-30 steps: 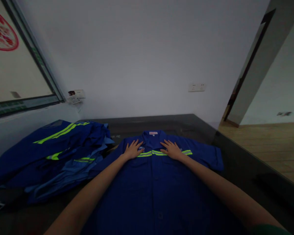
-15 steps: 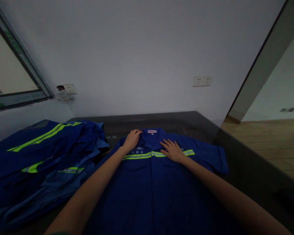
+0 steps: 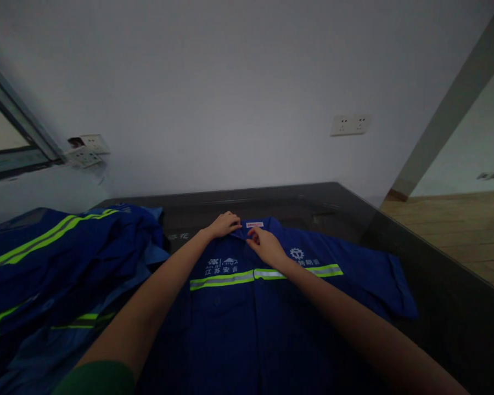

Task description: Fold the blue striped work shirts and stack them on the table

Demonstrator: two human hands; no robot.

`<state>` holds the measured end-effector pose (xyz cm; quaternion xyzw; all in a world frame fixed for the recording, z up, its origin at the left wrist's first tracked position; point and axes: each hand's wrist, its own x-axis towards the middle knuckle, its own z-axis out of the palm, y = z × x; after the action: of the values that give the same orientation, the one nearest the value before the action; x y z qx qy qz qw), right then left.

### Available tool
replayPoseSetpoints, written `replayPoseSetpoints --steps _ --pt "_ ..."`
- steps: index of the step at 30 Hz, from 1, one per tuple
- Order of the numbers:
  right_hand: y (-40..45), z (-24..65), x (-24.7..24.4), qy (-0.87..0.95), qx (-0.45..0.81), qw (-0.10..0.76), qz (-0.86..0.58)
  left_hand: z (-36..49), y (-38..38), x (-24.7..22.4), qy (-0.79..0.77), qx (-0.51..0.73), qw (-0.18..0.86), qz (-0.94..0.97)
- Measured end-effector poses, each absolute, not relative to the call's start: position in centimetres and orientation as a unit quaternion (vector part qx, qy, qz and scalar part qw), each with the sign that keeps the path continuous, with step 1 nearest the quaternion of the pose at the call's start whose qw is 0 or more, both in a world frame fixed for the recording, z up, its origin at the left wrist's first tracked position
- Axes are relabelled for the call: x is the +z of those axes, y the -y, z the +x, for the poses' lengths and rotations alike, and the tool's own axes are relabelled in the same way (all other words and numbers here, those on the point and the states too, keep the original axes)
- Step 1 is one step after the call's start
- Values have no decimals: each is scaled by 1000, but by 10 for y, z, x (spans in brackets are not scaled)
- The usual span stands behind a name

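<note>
Holding left hand [image 3: 229, 225] curled at collar [image 3: 274, 225] and right hand [image 3: 260, 242] curled just right, grips unclear; facing blue shirt [image 3: 224, 310] spread on dark table [image 3: 304, 213], right of heaped clothes [image 3: 72, 263]

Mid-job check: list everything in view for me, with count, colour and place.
shirt: one, blue with yellow-green bands, front up on the table
label: one, white and red, inside the collar
clothes pile: count unclear, blues with yellow-green bands, left of shirt
table: one, black, under both
right socket plate: one, white, back wall
left socket plates: two, white, near window
window: one, dark frame, far left
wall: one, greyish white, behind table
floor: one, tan, far right
green sleeve: one, left arm
left hand: one, bare, at collar
right hand: one, bare, by collar
</note>
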<state>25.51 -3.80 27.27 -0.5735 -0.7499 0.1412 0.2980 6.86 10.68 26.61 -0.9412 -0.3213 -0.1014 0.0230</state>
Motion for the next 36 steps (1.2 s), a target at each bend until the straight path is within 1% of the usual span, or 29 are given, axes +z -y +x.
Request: replayPoseSetpoints --steps 3,5,9,11,14,17,19,24,26,30,34,36 --pt "27 236 270 718 179 261 -620 73 -108 256 327 -101 22 -939" --pt "23 234 265 711 200 247 -628 72 -105 252 315 -129 22 -940" --pt "20 242 258 701 233 285 -611 68 -90 247 295 -223 27 -929" --pt "19 246 257 704 242 306 -593 68 -80 244 283 -248 11 -926" --pt "17 251 256 708 274 310 -573 70 -66 237 288 -236 -46 -927" --pt "18 252 255 717 286 298 -561 72 -55 231 331 -184 -61 -924" --pt "22 251 252 740 247 285 -557 72 -51 229 354 -139 -51 -923" --pt "36 245 247 807 30 208 -552 69 -49 233 379 -62 -27 -923" --pt "39 243 246 810 -24 181 -557 67 -47 236 379 -48 -19 -924" --pt "41 243 246 809 -61 171 -559 56 -44 245 410 -43 -22 -911" --pt "43 245 248 811 -61 182 -552 19 -32 261 486 -95 -29 -869" --pt "45 245 250 815 -60 193 -543 -8 -11 271 490 -120 -50 -862"
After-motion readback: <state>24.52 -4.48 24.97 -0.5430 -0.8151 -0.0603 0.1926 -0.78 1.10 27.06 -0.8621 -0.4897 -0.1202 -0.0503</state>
